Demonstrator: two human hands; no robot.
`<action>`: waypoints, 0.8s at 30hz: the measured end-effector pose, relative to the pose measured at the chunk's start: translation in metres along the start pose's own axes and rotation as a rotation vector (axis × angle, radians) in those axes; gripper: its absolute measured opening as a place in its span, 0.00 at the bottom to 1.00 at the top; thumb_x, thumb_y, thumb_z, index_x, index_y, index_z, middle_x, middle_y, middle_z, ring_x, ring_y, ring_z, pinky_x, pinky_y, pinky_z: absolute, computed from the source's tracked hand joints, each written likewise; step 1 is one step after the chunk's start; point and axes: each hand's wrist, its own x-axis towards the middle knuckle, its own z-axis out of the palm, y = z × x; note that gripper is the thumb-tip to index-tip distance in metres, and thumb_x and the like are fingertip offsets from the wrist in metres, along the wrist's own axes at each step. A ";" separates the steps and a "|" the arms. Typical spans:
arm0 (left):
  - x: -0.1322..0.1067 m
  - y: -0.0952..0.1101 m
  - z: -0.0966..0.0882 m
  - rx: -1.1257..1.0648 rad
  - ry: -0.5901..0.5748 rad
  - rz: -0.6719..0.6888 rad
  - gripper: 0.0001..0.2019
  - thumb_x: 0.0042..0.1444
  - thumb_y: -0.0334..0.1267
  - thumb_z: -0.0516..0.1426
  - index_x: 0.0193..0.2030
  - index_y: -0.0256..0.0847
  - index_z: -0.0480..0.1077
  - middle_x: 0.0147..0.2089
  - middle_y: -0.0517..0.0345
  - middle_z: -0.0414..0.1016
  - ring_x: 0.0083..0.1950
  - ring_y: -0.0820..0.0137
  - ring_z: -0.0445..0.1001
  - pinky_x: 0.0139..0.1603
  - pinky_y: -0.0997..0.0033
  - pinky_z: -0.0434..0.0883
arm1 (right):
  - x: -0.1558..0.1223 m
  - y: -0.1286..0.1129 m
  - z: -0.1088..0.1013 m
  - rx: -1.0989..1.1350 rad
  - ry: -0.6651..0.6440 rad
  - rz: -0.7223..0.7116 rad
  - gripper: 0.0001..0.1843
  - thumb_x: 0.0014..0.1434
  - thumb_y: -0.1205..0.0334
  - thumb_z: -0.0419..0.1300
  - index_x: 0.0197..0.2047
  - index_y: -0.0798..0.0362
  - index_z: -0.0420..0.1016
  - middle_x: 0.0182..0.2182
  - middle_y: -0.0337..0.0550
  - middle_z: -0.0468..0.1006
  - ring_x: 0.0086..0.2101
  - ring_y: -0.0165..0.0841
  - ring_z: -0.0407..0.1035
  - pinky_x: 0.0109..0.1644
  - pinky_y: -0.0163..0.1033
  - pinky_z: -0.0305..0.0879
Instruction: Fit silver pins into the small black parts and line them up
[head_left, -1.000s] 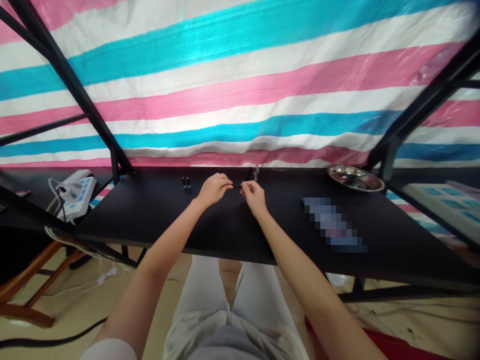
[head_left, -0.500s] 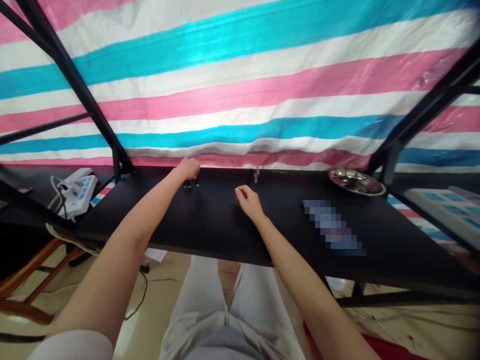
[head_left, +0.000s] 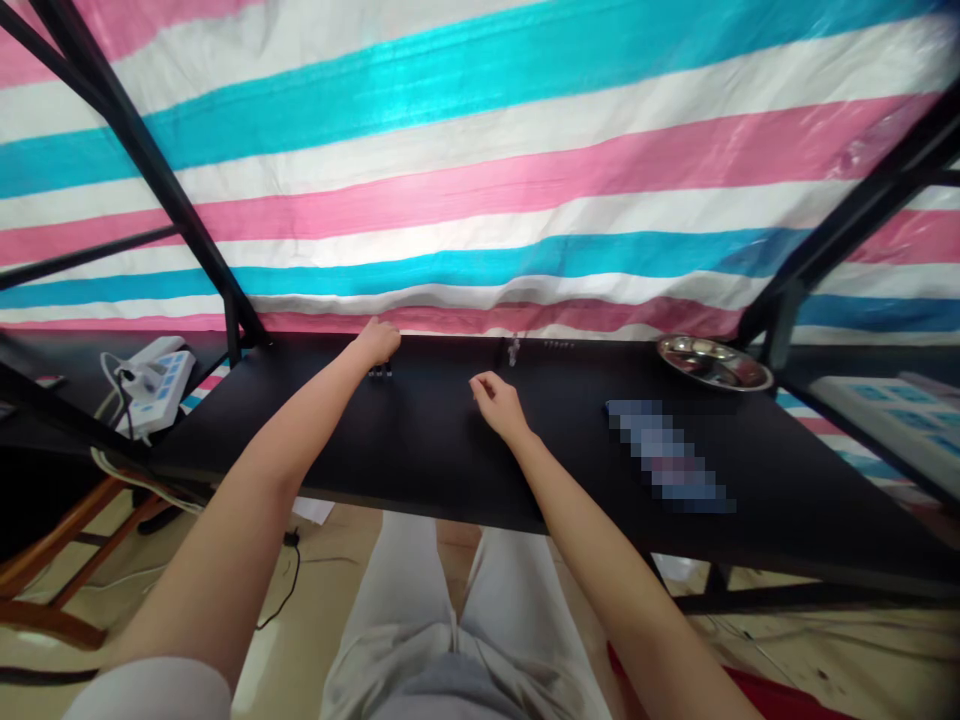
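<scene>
My left hand (head_left: 379,342) reaches to the far left part of the black table (head_left: 450,450), fingers curled down over several small dark upright pieces (head_left: 381,373). I cannot see whether the fingers grip one of them. My right hand (head_left: 496,402) rests near the table's middle, loosely curled, thumb and fingertips close together; nothing shows between them. A small shiny metal part (head_left: 513,350) stands at the back edge beyond the right hand, with a row of tiny pieces (head_left: 556,343) beside it.
A steel dish (head_left: 712,362) sits at the back right. A blurred flat object (head_left: 667,455) lies right of centre. A white power strip (head_left: 154,380) with cables is at the left. Black frame bars (head_left: 150,170) slant up on both sides before a striped tarp (head_left: 480,180).
A second ago both hands pinched a small dark piece between them at the middle. My left hand then carried it to the far left pieces and stays there; the right hand stayed put.
</scene>
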 end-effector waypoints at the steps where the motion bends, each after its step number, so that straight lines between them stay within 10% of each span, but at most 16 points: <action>1: -0.001 0.001 -0.002 0.021 -0.018 0.001 0.06 0.44 0.27 0.56 0.29 0.35 0.74 0.43 0.46 0.74 0.46 0.60 0.68 0.50 0.62 0.57 | 0.000 0.000 0.000 -0.003 0.000 0.000 0.17 0.57 0.49 0.49 0.31 0.53 0.69 0.22 0.39 0.69 0.26 0.30 0.63 0.33 0.35 0.60; 24: -0.007 0.004 -0.008 0.026 -0.073 -0.039 0.07 0.44 0.25 0.57 0.31 0.34 0.74 0.43 0.45 0.74 0.47 0.58 0.67 0.52 0.54 0.55 | 0.000 0.000 -0.001 -0.060 -0.005 0.004 0.15 0.57 0.52 0.48 0.31 0.53 0.70 0.22 0.39 0.69 0.25 0.30 0.63 0.33 0.35 0.58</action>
